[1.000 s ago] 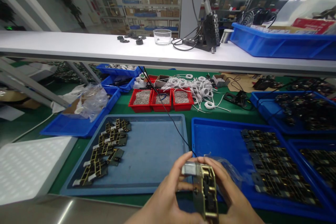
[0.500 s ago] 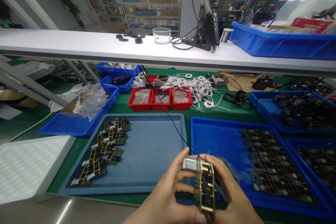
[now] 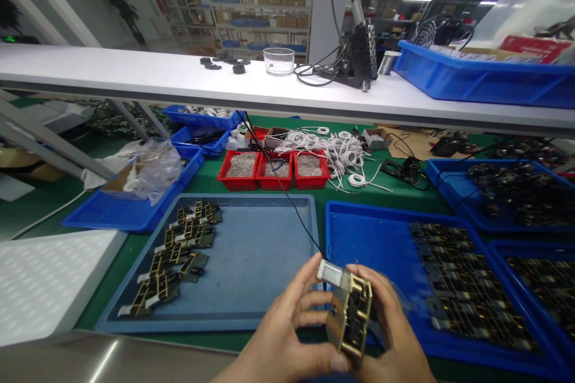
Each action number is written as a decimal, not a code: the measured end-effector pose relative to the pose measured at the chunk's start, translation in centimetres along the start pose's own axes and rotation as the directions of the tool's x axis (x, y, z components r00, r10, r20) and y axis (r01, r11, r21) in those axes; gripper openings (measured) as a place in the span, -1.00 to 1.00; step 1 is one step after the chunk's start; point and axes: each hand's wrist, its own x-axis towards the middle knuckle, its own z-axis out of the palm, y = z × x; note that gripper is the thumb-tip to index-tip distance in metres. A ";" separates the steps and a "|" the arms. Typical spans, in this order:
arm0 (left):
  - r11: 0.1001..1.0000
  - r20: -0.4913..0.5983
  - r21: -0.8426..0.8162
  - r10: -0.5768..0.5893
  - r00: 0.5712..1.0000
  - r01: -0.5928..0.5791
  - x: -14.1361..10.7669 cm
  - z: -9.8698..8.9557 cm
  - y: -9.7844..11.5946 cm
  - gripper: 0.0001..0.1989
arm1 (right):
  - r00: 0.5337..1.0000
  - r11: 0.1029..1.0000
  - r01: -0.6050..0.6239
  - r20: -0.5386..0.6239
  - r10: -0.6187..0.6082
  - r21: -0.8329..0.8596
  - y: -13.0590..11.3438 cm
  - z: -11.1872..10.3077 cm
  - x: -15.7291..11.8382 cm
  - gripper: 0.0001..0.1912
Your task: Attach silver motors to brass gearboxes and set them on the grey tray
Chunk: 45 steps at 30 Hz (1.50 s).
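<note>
A brass-framed assembly (image 3: pixel 353 317) with a grey block at its upper left end is held between both hands, tilted, above the gap between two trays. My left hand (image 3: pixel 287 329) grips its left side, thumb at the lower edge and a fingertip at the grey block. My right hand (image 3: pixel 395 329) wraps round its right side. Several similar assemblies (image 3: pixel 193 233) lie at the left of the grey-blue tray (image 3: pixel 251 323). More stand in rows at the right of the blue tray (image 3: pixel 368 209).
Red bins (image 3: pixel 274 182) of small metal parts sit behind the trays, beside coiled white cables (image 3: pixel 345 152). A black cord (image 3: pixel 299 215) hangs over the grey-blue tray. Above runs a white shelf (image 3: pixel 148 75) with a glass dish (image 3: pixel 279 63) and a blue bin (image 3: pixel 485 81).
The assembly has turned in my hands, so that more of its flat left side shows and its grey block slants. Both hands still hold it.
</note>
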 end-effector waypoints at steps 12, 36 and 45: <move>0.995 0.050 0.090 0.049 0.998 -0.053 -0.1 -0.1 0.2 0.16 | 0.947 0.931 0.305 -0.046 -0.319 -0.199 -0.9 -0.9 1.3 -0.37; 0.677 0.236 0.430 0.554 0.798 -0.597 0.3 -1.3 -1.2 -0.05 | 0.896 0.751 -0.367 0.426 0.127 0.549 -0.4 -2.2 0.2 -0.16; 0.659 0.187 0.426 0.605 0.773 -0.619 0.2 -0.9 -1.1 -0.07 | 0.802 0.662 -0.549 0.546 0.243 0.511 0.2 -1.8 0.3 -0.15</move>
